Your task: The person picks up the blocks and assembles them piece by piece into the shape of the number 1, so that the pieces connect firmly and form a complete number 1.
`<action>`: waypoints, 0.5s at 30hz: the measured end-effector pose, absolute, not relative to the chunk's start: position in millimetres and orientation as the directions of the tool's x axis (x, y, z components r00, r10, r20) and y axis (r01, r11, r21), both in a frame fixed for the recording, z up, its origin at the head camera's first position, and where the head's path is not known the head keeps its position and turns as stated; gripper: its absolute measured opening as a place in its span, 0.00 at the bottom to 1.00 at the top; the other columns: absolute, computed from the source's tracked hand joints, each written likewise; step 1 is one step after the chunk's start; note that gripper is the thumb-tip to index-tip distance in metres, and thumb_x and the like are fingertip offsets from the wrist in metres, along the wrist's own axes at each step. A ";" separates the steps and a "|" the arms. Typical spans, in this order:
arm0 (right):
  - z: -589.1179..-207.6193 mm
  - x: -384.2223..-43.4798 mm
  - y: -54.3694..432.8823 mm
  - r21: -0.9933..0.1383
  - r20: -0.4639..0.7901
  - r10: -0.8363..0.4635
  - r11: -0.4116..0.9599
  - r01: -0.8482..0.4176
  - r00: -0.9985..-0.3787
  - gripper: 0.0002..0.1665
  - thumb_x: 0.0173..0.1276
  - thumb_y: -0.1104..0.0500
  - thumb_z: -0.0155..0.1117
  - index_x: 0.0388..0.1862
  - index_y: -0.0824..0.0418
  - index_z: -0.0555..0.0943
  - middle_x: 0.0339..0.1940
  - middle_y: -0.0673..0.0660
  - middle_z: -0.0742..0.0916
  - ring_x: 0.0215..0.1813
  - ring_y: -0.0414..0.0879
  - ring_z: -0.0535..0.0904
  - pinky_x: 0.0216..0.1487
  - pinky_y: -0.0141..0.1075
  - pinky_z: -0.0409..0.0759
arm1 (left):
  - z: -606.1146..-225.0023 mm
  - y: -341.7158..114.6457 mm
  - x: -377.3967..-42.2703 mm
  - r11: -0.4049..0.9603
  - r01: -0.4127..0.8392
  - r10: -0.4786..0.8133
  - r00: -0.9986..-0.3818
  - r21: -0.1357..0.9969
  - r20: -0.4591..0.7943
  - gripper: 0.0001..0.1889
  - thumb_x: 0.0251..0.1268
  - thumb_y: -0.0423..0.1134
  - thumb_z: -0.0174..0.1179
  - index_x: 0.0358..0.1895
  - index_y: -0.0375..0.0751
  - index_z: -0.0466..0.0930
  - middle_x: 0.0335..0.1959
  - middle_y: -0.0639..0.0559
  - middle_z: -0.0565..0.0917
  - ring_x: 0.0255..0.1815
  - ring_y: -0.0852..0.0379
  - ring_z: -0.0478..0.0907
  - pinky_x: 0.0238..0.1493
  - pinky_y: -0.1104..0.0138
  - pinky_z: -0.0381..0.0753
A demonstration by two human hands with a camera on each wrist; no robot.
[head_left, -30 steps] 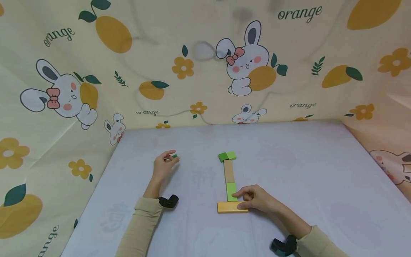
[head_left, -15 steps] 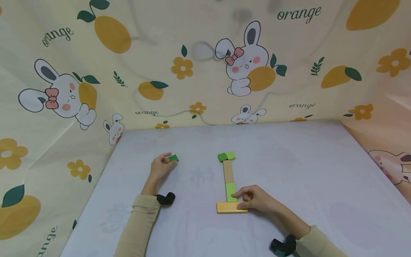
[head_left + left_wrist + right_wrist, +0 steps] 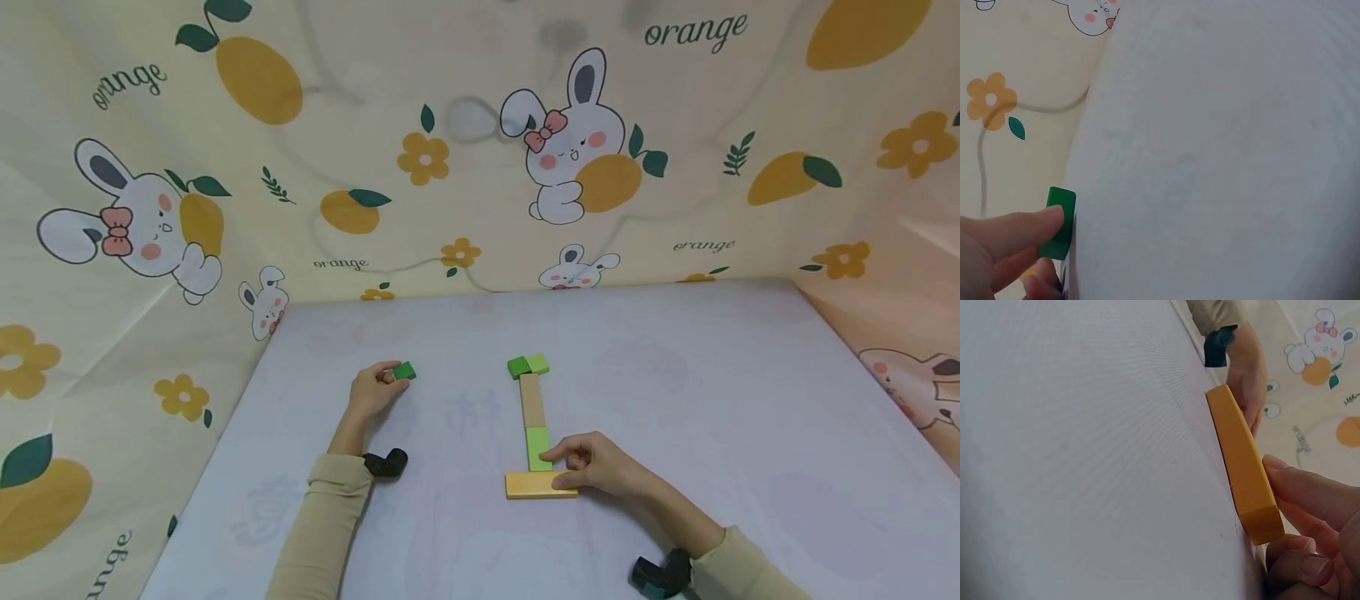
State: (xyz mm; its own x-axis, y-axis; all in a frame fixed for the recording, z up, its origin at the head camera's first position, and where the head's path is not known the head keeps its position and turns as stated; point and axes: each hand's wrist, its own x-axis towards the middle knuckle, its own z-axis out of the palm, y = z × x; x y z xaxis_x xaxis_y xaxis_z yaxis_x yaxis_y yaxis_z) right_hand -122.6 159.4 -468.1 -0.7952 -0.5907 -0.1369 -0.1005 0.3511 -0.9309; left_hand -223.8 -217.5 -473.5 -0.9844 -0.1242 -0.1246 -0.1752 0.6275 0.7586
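My left hand point(image 3: 372, 392) pinches a small dark green block point(image 3: 405, 371) between thumb and finger, over the left part of the table. The left wrist view shows the same green block point(image 3: 1059, 225) under a fingertip. My right hand point(image 3: 606, 465) holds the right end of a long yellow block point(image 3: 528, 485), with the thumb on it and another finger at the edge of a light green block point(image 3: 537, 448). A tan block point(image 3: 532, 400) continues the line away from me. At its far end sit a second dark green block point(image 3: 518, 367) and a smaller light green block point(image 3: 537, 362).
A white cloth covers the table point(image 3: 675, 400). Behind and at the sides hangs a cream curtain point(image 3: 465, 75) printed with rabbits and oranges. A black wrist device point(image 3: 386, 463) is on my left wrist and another black device point(image 3: 662, 573) on my right.
My left hand has come slightly toward me and left, and the green block it holds shows more fully. The right hand and the row of blocks stay in place.
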 end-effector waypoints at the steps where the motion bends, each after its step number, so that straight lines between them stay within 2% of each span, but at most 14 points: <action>1: -468.3 -122.7 159.6 -0.932 -0.133 -0.592 0.348 -0.103 -0.795 0.23 0.56 0.62 0.72 0.49 0.73 0.81 0.16 0.46 0.64 0.24 0.32 0.60 0.29 0.27 0.61 | -473.7 -217.5 -223.9 0.628 -0.173 -0.124 -0.985 0.759 -0.122 0.22 0.61 0.37 0.64 0.58 0.35 0.78 0.27 0.56 0.71 0.29 0.61 0.65 0.36 0.70 0.65; 15: -467.2 -121.9 159.0 -0.934 -0.133 -0.592 0.342 -0.099 -0.795 0.22 0.57 0.63 0.72 0.49 0.74 0.81 0.16 0.46 0.64 0.23 0.33 0.59 0.28 0.28 0.59 | -471.9 -213.5 -222.5 0.621 -0.168 -0.126 -0.985 0.765 -0.114 0.22 0.61 0.39 0.64 0.58 0.37 0.78 0.29 0.54 0.73 0.31 0.60 0.67 0.35 0.72 0.66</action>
State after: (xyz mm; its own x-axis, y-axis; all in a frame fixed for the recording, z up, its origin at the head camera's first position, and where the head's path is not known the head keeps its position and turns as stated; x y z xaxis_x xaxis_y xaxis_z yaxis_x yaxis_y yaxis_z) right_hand -121.9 159.0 -467.2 -0.7946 -0.5924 -0.1330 -0.0989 0.3424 -0.9344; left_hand -222.5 -213.5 -471.9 -0.9854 -0.1263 -0.1138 -0.1680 0.6215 0.7652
